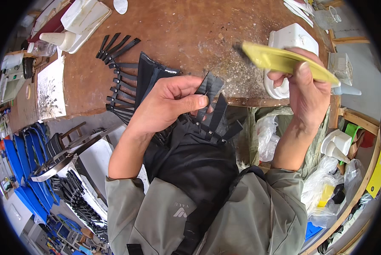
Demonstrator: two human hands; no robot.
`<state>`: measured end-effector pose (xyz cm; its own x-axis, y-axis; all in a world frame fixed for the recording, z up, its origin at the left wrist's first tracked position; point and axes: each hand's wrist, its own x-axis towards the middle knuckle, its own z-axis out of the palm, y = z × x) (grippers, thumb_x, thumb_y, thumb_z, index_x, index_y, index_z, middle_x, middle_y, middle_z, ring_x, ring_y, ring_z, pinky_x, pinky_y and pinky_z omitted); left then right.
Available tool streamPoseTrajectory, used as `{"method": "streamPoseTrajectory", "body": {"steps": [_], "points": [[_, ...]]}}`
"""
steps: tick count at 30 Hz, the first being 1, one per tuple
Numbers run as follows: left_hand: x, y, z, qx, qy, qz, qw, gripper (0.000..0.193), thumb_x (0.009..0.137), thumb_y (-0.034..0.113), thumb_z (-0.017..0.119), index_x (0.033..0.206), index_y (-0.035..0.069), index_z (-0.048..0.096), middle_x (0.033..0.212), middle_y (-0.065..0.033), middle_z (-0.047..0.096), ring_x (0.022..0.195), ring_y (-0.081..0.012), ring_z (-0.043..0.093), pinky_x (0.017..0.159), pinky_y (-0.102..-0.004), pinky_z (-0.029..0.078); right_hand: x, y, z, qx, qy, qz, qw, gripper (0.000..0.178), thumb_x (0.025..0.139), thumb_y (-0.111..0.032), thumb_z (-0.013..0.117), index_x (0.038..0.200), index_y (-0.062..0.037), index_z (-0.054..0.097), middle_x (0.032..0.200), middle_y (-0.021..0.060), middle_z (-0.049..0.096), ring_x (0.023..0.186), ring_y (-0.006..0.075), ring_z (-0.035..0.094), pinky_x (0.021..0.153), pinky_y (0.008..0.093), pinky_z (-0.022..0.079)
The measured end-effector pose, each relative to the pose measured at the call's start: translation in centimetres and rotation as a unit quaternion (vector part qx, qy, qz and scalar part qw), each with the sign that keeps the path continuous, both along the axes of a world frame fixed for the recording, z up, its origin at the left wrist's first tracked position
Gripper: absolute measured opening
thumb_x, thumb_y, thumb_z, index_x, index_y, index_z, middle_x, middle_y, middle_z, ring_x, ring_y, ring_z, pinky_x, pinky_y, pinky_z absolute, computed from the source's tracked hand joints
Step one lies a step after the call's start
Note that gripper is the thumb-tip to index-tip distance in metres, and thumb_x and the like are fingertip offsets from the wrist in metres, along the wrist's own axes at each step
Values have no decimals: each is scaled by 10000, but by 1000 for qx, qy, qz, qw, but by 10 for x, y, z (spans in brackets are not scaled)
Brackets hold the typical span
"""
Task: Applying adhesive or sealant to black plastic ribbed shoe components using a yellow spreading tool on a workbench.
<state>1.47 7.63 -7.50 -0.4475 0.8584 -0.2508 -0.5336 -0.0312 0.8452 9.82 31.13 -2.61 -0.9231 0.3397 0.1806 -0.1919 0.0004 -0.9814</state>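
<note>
My left hand (169, 102) pinches a flat black strap piece (213, 85) between thumb and fingers, over the table's near edge. Raised at the right, my right hand (305, 87) is wrapped round a yellow-handled brush (279, 59); its dark tip is blurred and points left, apart from the strap. Beyond my left hand lies a black fabric piece (147, 76). A fan of narrow black straps with small round metal studs (121, 87) spreads to its left. More studded black straps (205, 129) hang below my left hand, over my lap.
A white plastic container (294, 38) stands on the brown table (177, 34) near my right hand. At the far left are a white box-shaped container (84, 19) and a stained white sheet (51, 87). Blue trays (27, 165) and bundled black straps (78, 199) sit lower left; plastic bags (326, 191) lie right.
</note>
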Motion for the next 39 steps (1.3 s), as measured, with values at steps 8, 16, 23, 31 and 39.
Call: {"method": "streamPoseTrajectory", "body": {"steps": [8, 16, 23, 31, 39], "points": [[3, 0, -3, 1, -22, 56, 998, 319, 828, 49, 635, 1129, -37, 576, 844, -101, 662, 691, -139, 627, 607, -258, 511, 3, -36, -25, -49, -77, 20, 996, 188, 814, -34, 677, 969, 62, 632, 787, 108, 667, 606, 119, 624, 513, 212, 496], [5, -2, -2, -12, -3, 77, 997, 326, 828, 35, 629, 1141, -35, 573, 856, -101, 668, 713, -141, 638, 620, -261, 515, 7, -28, -13, 78, -20, 45, 996, 109, 794, -3, 680, 890, 46, 666, 814, 115, 661, 622, 94, 595, 535, 223, 467], [5, 0, 2, -19, -16, 65, 998, 312, 859, 28, 607, 1163, -30, 565, 882, -61, 655, 761, -99, 607, 688, -231, 495, 1, -14, -12, 217, 148, 62, 963, 111, 771, 10, 680, 878, 40, 672, 851, 137, 670, 651, 157, 633, 576, 262, 500], [2, 10, 3, -17, 39, 131, 990, 204, 870, 76, 599, 1046, -27, 602, 817, -59, 653, 694, -100, 596, 640, -223, 454, 4, 0, -34, 119, 65, -79, 988, 107, 885, -92, 595, 908, 9, 620, 853, 103, 640, 610, 88, 564, 471, 199, 426], [0, 24, -23, -4, 33, 212, 977, 184, 884, 101, 588, 1012, -30, 607, 878, -80, 646, 733, -112, 574, 703, -224, 431, 34, -52, -70, -88, -145, 76, 983, 219, 870, -121, 643, 1062, -16, 628, 734, -29, 587, 654, 21, 507, 573, 176, 416]]}}
